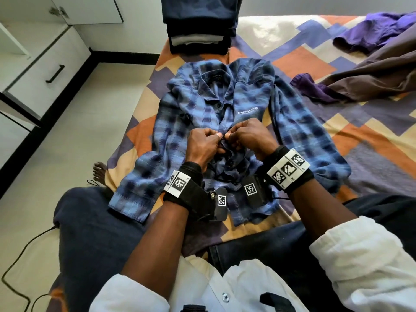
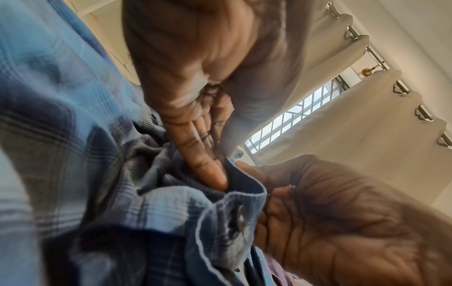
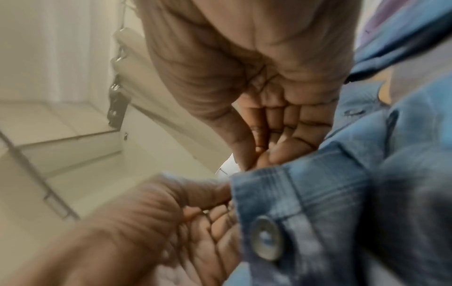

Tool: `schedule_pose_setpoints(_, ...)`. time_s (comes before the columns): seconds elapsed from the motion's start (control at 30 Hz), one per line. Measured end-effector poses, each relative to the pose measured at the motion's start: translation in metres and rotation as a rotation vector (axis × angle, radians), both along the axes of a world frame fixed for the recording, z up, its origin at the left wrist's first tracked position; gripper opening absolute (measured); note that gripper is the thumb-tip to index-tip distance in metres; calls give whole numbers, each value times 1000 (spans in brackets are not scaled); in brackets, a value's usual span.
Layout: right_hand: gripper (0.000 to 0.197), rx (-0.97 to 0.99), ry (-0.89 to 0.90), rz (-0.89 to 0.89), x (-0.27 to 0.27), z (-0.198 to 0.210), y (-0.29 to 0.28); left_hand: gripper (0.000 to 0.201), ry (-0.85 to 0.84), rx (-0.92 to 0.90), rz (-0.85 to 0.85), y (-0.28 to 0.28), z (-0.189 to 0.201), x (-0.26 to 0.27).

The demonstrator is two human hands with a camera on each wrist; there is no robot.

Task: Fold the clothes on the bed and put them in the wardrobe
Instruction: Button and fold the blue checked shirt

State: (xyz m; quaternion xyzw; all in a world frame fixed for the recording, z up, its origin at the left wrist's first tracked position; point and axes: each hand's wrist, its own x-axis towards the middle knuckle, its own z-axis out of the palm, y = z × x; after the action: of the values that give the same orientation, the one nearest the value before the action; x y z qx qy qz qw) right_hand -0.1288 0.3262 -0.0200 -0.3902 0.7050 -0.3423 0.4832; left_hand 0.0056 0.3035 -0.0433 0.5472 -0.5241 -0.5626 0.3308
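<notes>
Both hands, left hand (image 1: 202, 143) and right hand (image 1: 249, 136), pinch the front placket of the blue checked shirt (image 1: 254, 97), which lies flat on the bed (image 1: 315, 64). If the cloth bunches, the button (image 3: 266, 238) can slip out.

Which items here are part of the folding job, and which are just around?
In the job: plaid shirt, pinched at its placket by left hand and right hand; folded stack; purple garment; brown garment.
Just around: drawer handle; floor cable.
</notes>
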Motion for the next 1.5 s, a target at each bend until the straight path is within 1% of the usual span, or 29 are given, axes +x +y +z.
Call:
schedule_pose_setpoints(0.1, 14, 93, -161, -3, -6, 1, -2, 21, 9, 66, -14, 2, 4, -2)
schedule_pose_setpoints(0.13, 14, 134, -179, 9, -6, 1, -1, 23, -18, 105, -23, 1, 2, -3)
schedule_pose_setpoints(0.17, 12, 172, -127, 52, -7, 1, 0, 24, -59, 148, -44, 2, -1, -3)
schedule_pose_setpoints(0.2, 11, 201, -2, 130, -7, 0, 1, 24, -112, 191, -84, 2, -7, -4)
schedule_pose_setpoints(0.27, 13, 224, 369, 337, -4, -4, 4, 16, -247, 251, -198, 4, -17, -5)
schedule_pose_setpoints(0.3, 17, 193, 541, 374, -1, -8, 5, 14, -317, 263, -245, 5, -21, -5)
schedule_pose_setpoints(0.33, 19, 151, 655, 339, 1, -9, 5, 14, -376, 268, -278, 6, -25, -5)
schedule_pose_setpoints(0.37, 18, 91, 708, 260, 2, -9, 4, 15, -417, 276, -301, 6, -26, -5)
schedule_pose_setpoints(0.4, 13, 7, 730, 180, 2, -8, 2, 16, -448, 288, -325, 5, -27, -6)
schedule_pose_setpoints(0.43, 9, -82, 712, 128, 2, -7, -1, 19, -473, 304, -360, 5, -26, -6)
schedule_pose_setpoints(0.5, 7, -248, 609, 131, 3, -6, -6, 25, -525, 340, -442, 5, -24, -7)
schedule_pose_setpoints(0.53, 4, -297, 564, 147, 5, -6, -6, 27, -548, 350, -470, 4, -24, -7)
schedule_pose_setpoints(0.57, 5, -300, 554, 166, 7, -8, -6, 28, -577, 355, -486, 5, -22, -7)
schedule_pose_setpoints(0.63, 8, -172, 651, 214, 7, -17, -5, 28, -634, 335, -481, 5, -17, -6)
schedule_pose_setpoints(0.7, 19, -19, 766, 235, 6, -27, -4, 22, -719, 206, -438, 3, -12, -2)
schedule_pose_setpoints(0.73, 25, 6, 789, 227, 5, -30, -5, 19, -761, 118, -414, 0, -9, 0)
schedule_pose_setpoints(0.77, 30, 9, 797, 217, 4, -30, -5, 22, -794, 46, -383, -4, -5, 1)
schedule_pose_setpoints(0.8, 35, 7, 797, 205, 4, -31, -6, 22, -794, -13, -352, -6, -1, 2)
schedule_pose_setpoints(0.9, 46, 32, 786, 198, 8, -33, -6, 6, -673, -149, -210, -13, 8, -5)
schedule_pose_setpoints(0.97, 48, 36, 781, 195, 8, -33, -6, 8, -579, -203, -131, -16, 8, -12)
schedule_pose_setpoints(1.03, 38, 17, 779, 176, 7, -34, -6, 12, -530, -157, -124, -20, 1, -16)
schedule_pose_setpoints(1.1, 24, -4, 777, 179, 6, -33, -6, 15, -539, -89, -151, -22, -10, -18)
schedule_pose_setpoints(1.13, 21, -13, 777, 183, 5, -34, -6, 16, -545, -71, -150, -23, -17, -18)
schedule_pose_setpoints(1.2, 20, -4, 758, 180, 5, -32, -6, 18, -528, -29, -138, -26, -28, -17)
schedule_pose_setpoints(1.3, 19, 13, 727, 140, 5, -30, -7, 20, -488, 23, -118, -27, -33, -16)
schedule_pose_setpoints(1.5, 16, -14, 690, 33, 1, -22, -6, 25, -486, 0, -43, -24, -32, -18)
